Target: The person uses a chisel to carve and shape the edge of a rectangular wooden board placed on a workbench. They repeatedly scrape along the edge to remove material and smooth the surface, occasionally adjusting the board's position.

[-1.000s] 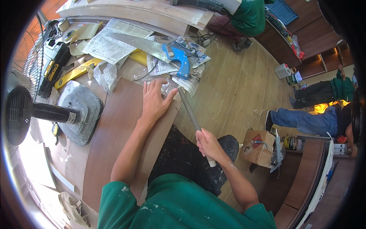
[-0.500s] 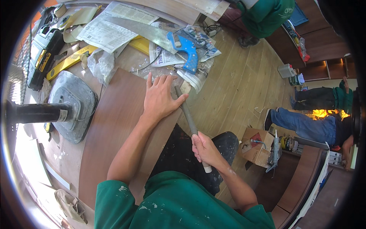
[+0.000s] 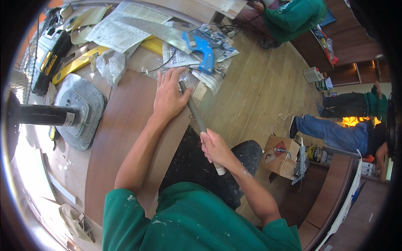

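The left hand (image 3: pixel 168 97) is spread wide and lies on a big brown board (image 3: pixel 119 121), near its far end. The right hand (image 3: pixel 215 146) is closed around a long gray tool (image 3: pixel 194 111) with a pale end that sticks out below the fist. The tool slants up and away, and its far tip is at the edge of the board, just beside the left thumb. The board lies on a messy desk (image 3: pixel 69 165). Past the left hand is a saw (image 3: pixel 204 53) with a blue handle, on top of newspapers (image 3: pixel 111 35). To the left there is a crumpled clear bag (image 3: pixel 111 69), a yellow level (image 3: pixel 79 65) and a gray base (image 3: pixel 83 111) with a black pole. On the right, a brown box (image 3: pixel 281 157) stands on the wood floor (image 3: pixel 247 96). Farther off, a person in blue jeans (image 3: pixel 333 131) is near another person in green (image 3: pixel 370 100).
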Available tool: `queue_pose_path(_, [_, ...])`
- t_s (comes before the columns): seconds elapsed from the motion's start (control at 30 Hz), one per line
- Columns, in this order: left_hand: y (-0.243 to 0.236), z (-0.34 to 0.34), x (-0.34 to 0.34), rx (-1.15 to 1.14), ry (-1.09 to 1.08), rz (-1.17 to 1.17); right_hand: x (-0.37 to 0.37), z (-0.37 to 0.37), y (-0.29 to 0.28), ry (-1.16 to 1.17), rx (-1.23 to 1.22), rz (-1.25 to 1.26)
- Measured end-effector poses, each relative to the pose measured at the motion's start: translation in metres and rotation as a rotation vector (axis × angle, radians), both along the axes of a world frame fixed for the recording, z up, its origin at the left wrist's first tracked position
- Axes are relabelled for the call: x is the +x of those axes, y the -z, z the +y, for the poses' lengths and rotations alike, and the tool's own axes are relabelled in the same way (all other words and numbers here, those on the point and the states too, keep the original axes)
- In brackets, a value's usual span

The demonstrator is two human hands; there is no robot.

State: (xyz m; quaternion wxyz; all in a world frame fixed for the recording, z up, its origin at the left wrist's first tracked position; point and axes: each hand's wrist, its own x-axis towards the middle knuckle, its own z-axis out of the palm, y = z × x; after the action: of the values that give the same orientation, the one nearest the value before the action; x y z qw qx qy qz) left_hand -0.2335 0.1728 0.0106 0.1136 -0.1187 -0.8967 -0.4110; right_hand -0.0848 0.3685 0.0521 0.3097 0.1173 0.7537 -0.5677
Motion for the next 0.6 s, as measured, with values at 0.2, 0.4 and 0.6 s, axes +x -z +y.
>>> queue_pose_path(0.2, [-0.011, 0.0, 0.023, -0.11, -0.038, -0.038, 0.035, 0.019, -0.013, -0.027, 0.021, -0.01])
queue_pose_path(0.4, [-0.016, 0.004, 0.028, -0.24, -0.032, -0.055, 0.049, 0.015, -0.019, -0.015, 0.008, -0.048])
queue_pose_path(0.6, [-0.004, 0.004, 0.032, -0.182, -0.018, -0.068, 0.051, 0.007, -0.021, 0.017, 0.006, -0.102])
